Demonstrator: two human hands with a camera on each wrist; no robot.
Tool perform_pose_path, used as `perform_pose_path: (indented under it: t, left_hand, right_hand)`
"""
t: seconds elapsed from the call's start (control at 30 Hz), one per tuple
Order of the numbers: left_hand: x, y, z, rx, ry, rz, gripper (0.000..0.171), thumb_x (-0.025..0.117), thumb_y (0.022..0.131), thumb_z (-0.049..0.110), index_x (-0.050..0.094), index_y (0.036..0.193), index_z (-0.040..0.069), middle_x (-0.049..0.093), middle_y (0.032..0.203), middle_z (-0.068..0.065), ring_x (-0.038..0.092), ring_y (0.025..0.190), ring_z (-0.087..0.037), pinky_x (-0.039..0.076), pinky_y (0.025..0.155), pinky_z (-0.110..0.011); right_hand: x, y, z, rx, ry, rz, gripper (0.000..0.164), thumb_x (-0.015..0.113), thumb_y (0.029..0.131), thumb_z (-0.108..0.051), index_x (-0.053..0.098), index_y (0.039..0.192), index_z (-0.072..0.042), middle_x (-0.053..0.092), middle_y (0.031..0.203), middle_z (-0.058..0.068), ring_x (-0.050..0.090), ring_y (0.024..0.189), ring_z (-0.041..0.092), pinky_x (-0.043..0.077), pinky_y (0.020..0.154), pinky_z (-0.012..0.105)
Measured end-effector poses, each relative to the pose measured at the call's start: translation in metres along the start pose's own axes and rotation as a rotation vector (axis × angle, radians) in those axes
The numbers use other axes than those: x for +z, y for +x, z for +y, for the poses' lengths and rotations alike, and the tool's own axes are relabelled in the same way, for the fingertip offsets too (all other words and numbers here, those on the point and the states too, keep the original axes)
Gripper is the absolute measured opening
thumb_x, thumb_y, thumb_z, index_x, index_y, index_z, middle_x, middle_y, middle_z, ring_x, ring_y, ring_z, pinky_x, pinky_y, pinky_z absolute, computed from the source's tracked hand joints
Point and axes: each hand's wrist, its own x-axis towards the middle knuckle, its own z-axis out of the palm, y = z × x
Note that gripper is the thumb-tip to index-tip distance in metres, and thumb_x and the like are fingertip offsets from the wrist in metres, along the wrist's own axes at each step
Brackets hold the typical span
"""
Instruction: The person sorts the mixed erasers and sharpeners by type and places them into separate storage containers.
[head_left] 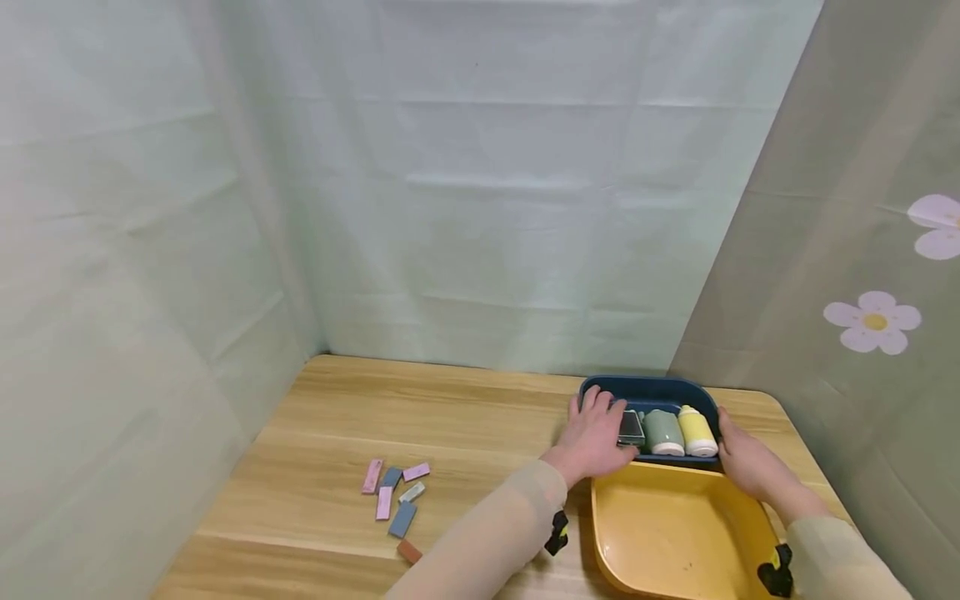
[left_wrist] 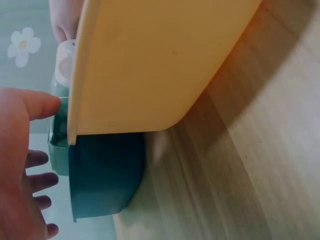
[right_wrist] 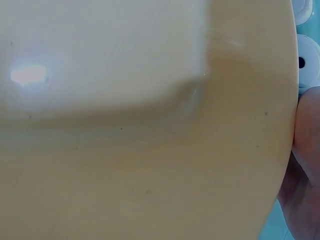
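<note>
A dark blue bin (head_left: 645, 383) stands at the back right of the table, behind a yellow bin (head_left: 675, 529). In its front part lie a yellow bottle (head_left: 696, 427) with a white base, a grey-green bottle (head_left: 663, 427) and a dark, glossy box (head_left: 631, 428). My left hand (head_left: 588, 437) is over the blue bin's left end, beside the box; in the left wrist view its thumb and fingers are spread, with nothing gripped. Against the blue bin's right side is my right hand (head_left: 753, 462), close to the yellow bottle, its fingers partly hidden.
Several small blocks lie on the table at left, among them a pink block (head_left: 372, 476), a blue block (head_left: 402, 518) and a brown block (head_left: 408, 551). Fabric curtains (head_left: 495, 208) hang behind and beside the wooden table (head_left: 465, 400).
</note>
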Motion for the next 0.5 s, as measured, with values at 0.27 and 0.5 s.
perform_pose_path:
  t: [0.27,0.5]
  left_hand:
    - [-0.021,-0.021,-0.011,0.077,-0.094,0.059,0.072,0.062,0.102,0.058,0.046,0.162,0.021,0.039,0.166,-0.002,0.025,0.158,-0.028,0.029,0.123,-0.055]
    - [-0.044,-0.049,-0.032,0.111,-0.24,0.095,0.069,0.063,0.105,0.049,0.043,0.164,0.02,0.034,0.171,-0.006,0.022,0.16,-0.03,0.024,0.125,-0.058]
  right_hand:
    - [-0.002,-0.002,0.0,-0.037,0.024,0.018,0.062,0.037,0.113,-0.012,0.012,0.156,0.025,0.026,0.155,0.05,0.037,0.139,0.067,0.03,0.114,0.075]
    - [-0.003,-0.001,0.003,-0.046,0.054,0.011,0.062,0.034,0.115,-0.015,0.012,0.156,0.026,0.024,0.156,0.051,0.032,0.141,0.068,0.027,0.114,0.076]
